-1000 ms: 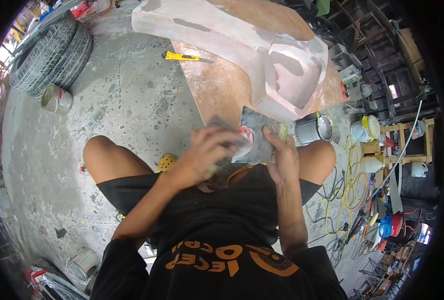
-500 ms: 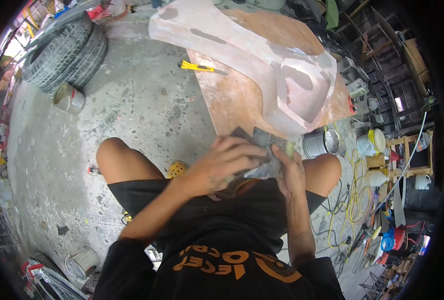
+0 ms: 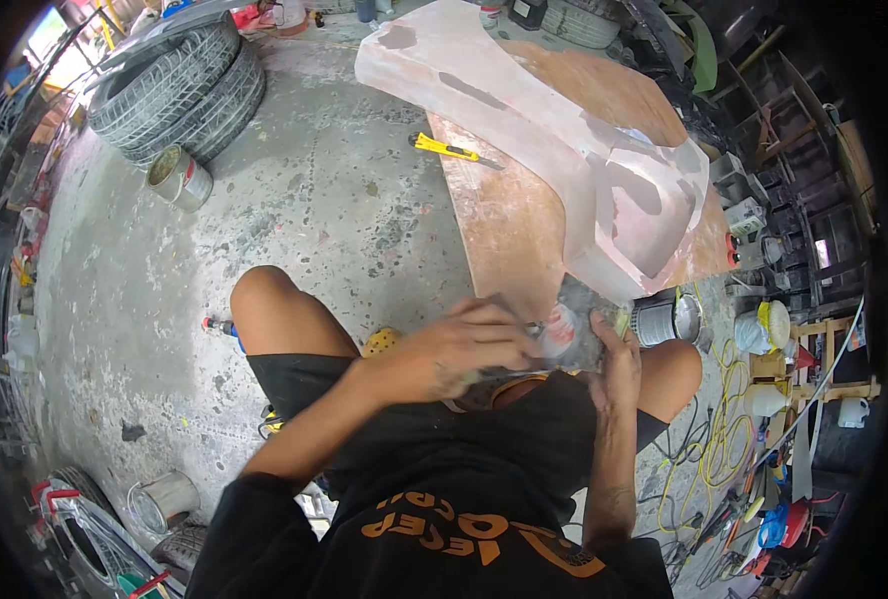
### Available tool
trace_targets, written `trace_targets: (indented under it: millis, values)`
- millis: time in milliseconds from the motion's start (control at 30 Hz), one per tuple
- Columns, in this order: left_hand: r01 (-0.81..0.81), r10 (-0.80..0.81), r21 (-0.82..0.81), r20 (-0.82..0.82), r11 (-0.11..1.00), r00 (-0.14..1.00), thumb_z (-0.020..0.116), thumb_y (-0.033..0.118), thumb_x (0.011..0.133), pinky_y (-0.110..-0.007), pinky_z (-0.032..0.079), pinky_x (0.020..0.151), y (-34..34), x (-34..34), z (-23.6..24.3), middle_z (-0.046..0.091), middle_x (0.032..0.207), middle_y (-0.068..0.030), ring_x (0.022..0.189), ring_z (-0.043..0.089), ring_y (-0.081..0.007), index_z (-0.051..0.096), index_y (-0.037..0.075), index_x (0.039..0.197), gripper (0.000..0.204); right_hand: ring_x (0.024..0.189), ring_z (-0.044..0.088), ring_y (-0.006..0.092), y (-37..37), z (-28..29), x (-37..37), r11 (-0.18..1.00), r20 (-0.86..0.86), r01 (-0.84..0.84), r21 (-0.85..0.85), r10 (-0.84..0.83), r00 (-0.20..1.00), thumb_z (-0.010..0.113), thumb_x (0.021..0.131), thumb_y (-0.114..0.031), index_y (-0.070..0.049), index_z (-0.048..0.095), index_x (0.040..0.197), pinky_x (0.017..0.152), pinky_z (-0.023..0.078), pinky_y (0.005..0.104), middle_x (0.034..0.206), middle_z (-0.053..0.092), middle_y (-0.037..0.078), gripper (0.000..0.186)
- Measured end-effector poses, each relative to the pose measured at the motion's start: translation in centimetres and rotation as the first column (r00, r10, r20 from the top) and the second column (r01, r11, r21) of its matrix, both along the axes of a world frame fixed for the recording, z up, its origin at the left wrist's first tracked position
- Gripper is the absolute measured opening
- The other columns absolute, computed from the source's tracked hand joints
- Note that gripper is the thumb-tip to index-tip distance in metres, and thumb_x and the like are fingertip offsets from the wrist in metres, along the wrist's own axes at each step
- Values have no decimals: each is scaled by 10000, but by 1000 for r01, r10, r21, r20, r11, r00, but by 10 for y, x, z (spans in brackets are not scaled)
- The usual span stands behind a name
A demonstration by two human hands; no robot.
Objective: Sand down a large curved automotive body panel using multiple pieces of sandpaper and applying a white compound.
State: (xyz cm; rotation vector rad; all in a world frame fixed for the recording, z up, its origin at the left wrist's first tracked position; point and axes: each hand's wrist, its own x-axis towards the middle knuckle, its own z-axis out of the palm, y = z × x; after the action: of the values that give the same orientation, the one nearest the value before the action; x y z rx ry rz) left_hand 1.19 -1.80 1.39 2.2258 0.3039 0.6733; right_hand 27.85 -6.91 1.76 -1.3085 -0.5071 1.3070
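My right hand grips the right edge of a thin, dark grey board, thumb on top, above my lap. A pink-and-white patch shows on the board; whether it is paste or print I cannot tell. A small yellow-green bit sits by my right thumb. My left hand is closed on a dark flat piece at the board's left side, smeared by motion. Just beyond lies a pale pink moulded panel with grey patches, resting on a brown wooden sheet.
A yellow utility knife lies on the wooden sheet's left edge. Stacked tyres and a can stand far left. To the right are a metal bucket, a coiled yellow cord and cluttered tools.
My left hand has shifted slightly left and down relative to the board, uncovering the pink-and-white patch. The whole view has swung, so the surroundings sit farther right and lower.
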Motion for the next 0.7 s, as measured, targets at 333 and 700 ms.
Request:
trace_targets:
  millis: [333,700]
  values:
    - [-234,288,-273,174,933,942,580,86,709,-460,318,1082,10,-5,-64,566,1351,-125,1293,493,-350,575,87,1211,501,939,663,183,-8,16,-17,988,16,122,93,-124,992,649,931,-94,30,607,1163,806,550,323,1042,666,93,267]
    - [-102,124,274,-62,956,990,517,-2,740,-407,338,1007,13,15,-3,623,1284,-54,1226,543,-266,640,107,1230,517,795,632,117,17,-6,-16,988,120,-102,114,88,989,652,929,-119,29,668,1043,720,508,274,952,687,55,187]
